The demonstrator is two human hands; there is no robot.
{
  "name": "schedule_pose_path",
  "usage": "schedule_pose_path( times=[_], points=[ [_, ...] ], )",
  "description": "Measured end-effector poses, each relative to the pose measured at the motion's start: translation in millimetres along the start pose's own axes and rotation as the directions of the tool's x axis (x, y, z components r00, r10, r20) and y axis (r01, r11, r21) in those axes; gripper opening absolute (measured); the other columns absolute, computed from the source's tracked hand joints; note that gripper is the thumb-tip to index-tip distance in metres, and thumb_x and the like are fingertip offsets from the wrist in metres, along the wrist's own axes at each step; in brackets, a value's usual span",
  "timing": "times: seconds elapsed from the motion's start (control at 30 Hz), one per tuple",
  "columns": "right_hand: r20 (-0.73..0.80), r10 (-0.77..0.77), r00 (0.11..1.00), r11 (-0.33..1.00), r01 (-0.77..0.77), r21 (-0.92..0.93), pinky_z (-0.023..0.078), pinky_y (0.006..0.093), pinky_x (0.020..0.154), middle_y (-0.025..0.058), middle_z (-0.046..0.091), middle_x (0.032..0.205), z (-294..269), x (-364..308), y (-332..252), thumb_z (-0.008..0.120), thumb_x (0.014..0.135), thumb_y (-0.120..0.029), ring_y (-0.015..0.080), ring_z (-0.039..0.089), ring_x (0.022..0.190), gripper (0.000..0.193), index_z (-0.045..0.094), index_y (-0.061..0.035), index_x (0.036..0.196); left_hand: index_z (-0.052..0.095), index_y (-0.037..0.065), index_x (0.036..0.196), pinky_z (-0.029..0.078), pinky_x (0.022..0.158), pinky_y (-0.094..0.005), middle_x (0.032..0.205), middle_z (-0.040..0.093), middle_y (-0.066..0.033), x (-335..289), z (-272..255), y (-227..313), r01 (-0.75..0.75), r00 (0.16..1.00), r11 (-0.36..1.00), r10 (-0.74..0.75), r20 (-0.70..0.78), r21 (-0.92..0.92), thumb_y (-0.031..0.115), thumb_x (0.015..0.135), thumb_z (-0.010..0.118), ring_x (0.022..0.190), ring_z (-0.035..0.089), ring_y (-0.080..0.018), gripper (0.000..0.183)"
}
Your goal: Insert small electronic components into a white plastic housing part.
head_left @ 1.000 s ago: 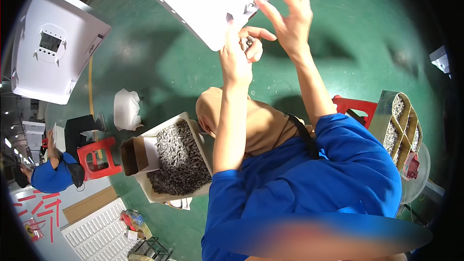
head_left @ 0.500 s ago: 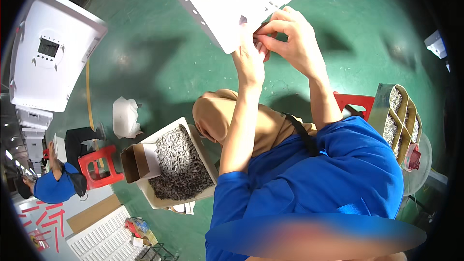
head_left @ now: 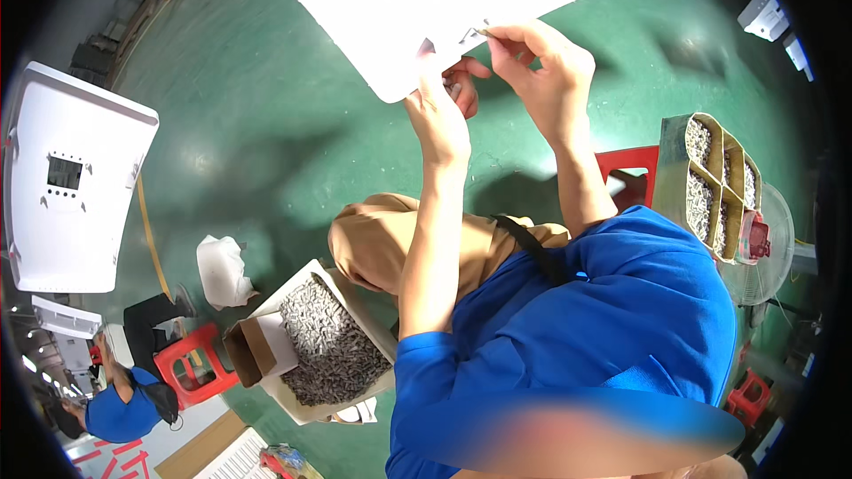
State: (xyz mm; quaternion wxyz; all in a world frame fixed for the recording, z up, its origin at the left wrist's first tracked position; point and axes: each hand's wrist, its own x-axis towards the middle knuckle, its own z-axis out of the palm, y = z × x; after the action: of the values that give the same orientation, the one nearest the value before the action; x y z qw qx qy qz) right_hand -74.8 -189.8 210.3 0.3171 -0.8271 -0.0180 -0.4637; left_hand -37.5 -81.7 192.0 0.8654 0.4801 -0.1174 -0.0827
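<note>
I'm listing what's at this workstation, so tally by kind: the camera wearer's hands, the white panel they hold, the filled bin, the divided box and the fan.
Left hand and right hand: 2
White panel: 1
Filled bin: 1
Divided box: 1
Fan: 1
Total: 6

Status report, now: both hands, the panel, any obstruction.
Left hand cups small grey pieces, holds white panel near a corner. Right hand pinches a small part at panel's edge. No obstruction seen there.
</note>
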Motion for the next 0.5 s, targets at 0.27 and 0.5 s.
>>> schedule_pose_path(
  times=[0.27, 0.5],
  points=[
    [-0.046, 0.004, 0.999, 0.999, -0.002, 0.054, 0.047, 0.0212, 0.052, 0.0053, 0.064, 0.072, -9, -6, 8, 0.068, 0.071, -0.001, 0.0128, 0.061, 0.06, 0.013, 0.064, -0.0049, 0.083, 0.053, 0.0, 0.066, 0.022, 0.036, -0.0223, 0.054, 0.049, -0.0027, -5, 12, -3, 0.012, 0.999, 1.0, -0.013, 0.044, 0.011, 0.025, 0.091, 0.031, 0.039, 0.028, -0.0051, 0.042],
    [-0.124, -0.09, 0.988, 0.995, 0.085, -0.044, 0.045, 0.0225, 0.049, 0.0058, 0.061, 0.065, -12, -2, 11, 0.068, 0.068, 0.001, 0.0128, 0.059, 0.053, 0.015, 0.062, -0.0044, 0.081, 0.055, -0.001, 0.078, 0.022, 0.036, -0.0214, 0.059, 0.052, -0.0048, -6, 9, -12, 0.107, 0.971, 0.993, -0.116, 0.207, 0.054, 0.026, 0.093, 0.029, 0.039, 0.029, -0.0048, 0.04]
  ],
)
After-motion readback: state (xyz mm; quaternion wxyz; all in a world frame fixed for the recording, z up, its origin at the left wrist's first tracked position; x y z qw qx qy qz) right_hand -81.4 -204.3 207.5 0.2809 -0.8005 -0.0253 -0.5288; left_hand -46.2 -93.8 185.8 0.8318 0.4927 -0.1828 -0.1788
